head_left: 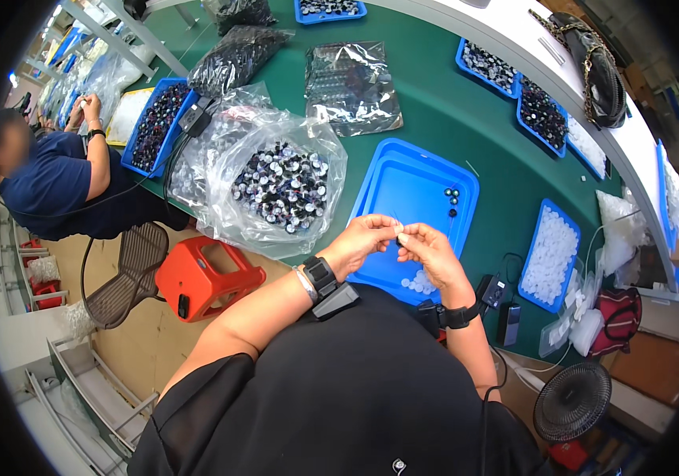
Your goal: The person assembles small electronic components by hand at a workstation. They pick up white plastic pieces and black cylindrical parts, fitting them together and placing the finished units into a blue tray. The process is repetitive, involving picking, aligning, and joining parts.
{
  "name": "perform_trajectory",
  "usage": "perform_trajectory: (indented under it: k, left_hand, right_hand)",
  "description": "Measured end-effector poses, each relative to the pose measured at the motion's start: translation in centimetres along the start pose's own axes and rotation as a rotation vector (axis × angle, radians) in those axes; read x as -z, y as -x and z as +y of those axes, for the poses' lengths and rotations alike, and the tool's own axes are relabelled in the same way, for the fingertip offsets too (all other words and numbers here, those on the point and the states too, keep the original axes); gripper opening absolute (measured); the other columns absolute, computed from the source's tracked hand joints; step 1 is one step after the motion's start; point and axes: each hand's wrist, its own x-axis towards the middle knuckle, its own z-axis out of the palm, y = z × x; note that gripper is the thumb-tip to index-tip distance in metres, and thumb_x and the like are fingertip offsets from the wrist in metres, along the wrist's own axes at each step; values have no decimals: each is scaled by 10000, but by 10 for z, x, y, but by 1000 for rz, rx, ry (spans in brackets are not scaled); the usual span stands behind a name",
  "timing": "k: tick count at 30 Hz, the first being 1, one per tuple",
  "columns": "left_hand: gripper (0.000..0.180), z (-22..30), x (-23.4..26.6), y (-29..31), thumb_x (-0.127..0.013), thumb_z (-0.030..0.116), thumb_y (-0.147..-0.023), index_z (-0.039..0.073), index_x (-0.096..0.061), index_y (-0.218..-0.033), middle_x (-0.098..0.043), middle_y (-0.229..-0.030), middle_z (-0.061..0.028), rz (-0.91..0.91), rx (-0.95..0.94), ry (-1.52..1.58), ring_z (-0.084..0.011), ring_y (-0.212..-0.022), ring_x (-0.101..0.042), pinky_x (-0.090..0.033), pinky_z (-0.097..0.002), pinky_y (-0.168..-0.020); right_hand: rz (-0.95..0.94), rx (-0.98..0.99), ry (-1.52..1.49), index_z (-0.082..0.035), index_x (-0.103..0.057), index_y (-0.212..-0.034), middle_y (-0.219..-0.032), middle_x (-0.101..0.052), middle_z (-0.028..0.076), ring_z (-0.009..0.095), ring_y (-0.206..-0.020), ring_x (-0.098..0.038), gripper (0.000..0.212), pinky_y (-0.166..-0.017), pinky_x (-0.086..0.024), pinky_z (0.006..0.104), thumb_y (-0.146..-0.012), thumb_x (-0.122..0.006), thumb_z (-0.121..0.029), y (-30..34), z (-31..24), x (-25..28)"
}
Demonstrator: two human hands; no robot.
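Over a blue tray [422, 159], my left hand [363, 242] and my right hand [432, 250] meet with fingertips pinched together. Both are closed on a small dark part [399, 239], mostly covered by the fingers, so its exact kind does not show. Beyond my right hand, several small dark round pieces [452, 198] lie in the tray's right side. White translucent pieces [418, 282] sit in its near end, beside my right wrist.
Left of the tray is an open clear bag [280, 186] of dark and clear round parts. A blue tray of white pieces [549, 252] stands at right. A red stool [206, 278], a black fan [573, 401] and a co-worker [78, 182] are nearby.
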Motion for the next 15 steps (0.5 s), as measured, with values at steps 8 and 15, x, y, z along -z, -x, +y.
perform_trajectory:
  k: [8,15]
  left_hand:
    - [128,6,-4,6,-664,183,-858,73,-649,-922,-611,-834,25,-68,22,-60,-57,-698,-513,-425,-203,-640]
    - [118,8,-5,5,-647,174,-873,70,-644,-928,-605,-818,31,-52,13,-10,-48,-710,-528,-434,-195,-650]
  right_hand:
    - [-59,-75,51,-8,-584,-964,-844,-607,56,128,-751,-602,197,-659,-520,258,-866,-646,-168,-3,-2,11]
    - [-113,-45,-7,-23,-549,-924,-860,-606,66,103,-703,-557,139,-610,-464,224,-907,-586,-156,-5,3,12]
